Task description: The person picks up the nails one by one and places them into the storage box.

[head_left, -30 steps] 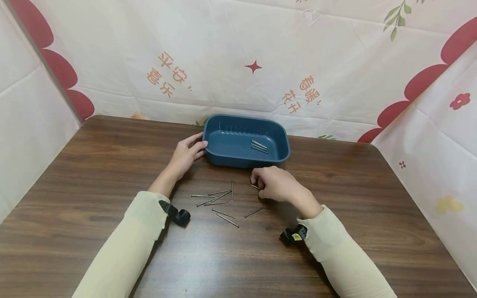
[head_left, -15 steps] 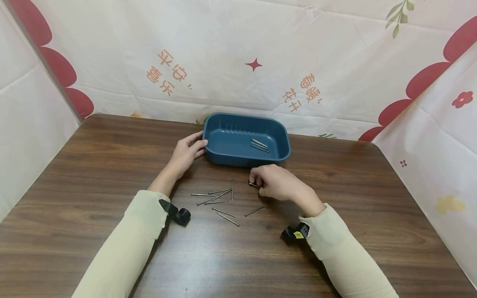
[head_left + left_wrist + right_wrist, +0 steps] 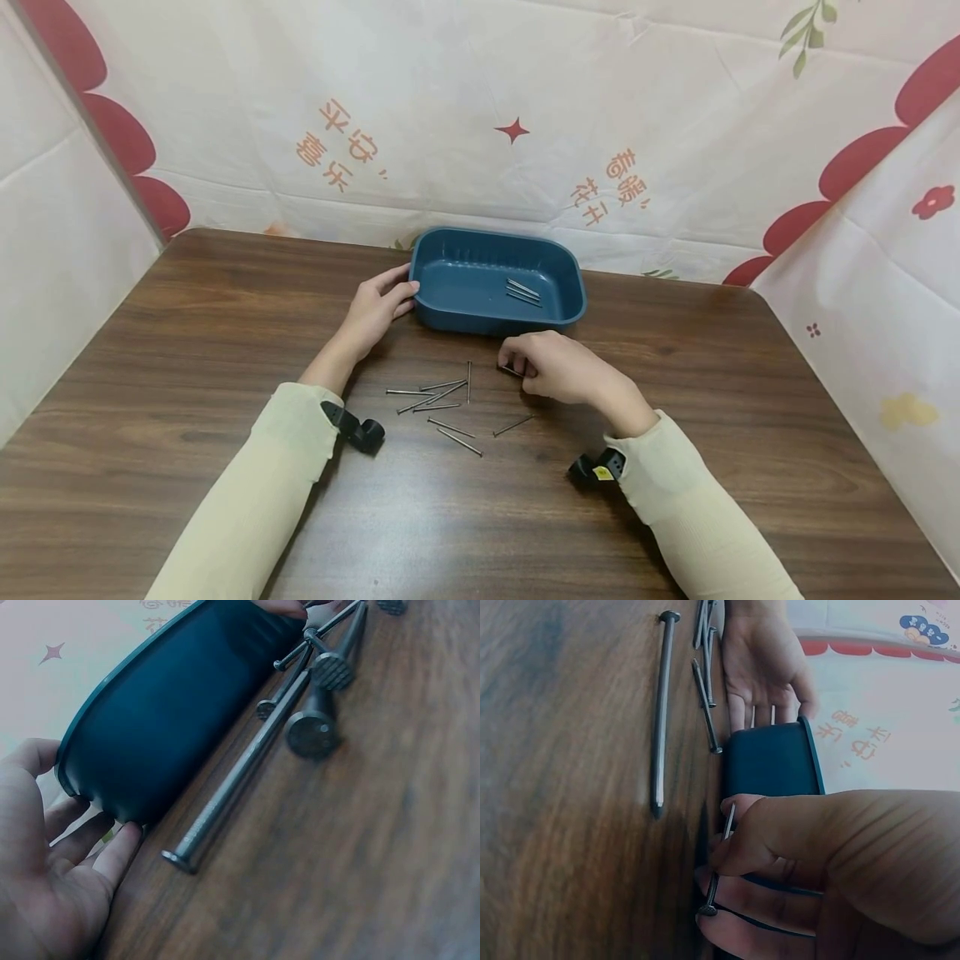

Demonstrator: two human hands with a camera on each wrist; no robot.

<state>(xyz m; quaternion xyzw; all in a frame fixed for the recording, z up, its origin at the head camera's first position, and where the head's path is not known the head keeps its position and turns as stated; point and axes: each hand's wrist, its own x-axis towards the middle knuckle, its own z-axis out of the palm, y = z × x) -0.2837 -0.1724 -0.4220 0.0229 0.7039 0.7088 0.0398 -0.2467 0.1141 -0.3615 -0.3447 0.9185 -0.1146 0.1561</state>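
Note:
At the left end of a blue plastic basin (image 3: 487,323), my left hand (image 3: 372,307) grips it, thumb at the rim and fingers against the outer wall. My right hand (image 3: 558,367), just in front of the basin's near side, pinches a steel nail (image 3: 728,823) between thumb and fingers, the nail's flat head down by the fingertips in the right wrist view. Several loose nails (image 3: 459,442) lie scattered on the table between the two arms, some crossing each other. Inside the basin, a few more nails (image 3: 523,292) rest side by side toward the right.
The brown wood-grain table (image 3: 187,400) reaches back to a white printed cloth (image 3: 450,100) hung behind the basin. One lone nail (image 3: 513,425) lies just left of my right wrist. Black wrist cameras (image 3: 363,435) sit on both cuffs.
My right hand has shifted slightly left and up, with the pinched nail turning a little in its fingers. My left hand stays at the basin; the loose nails lie as before.

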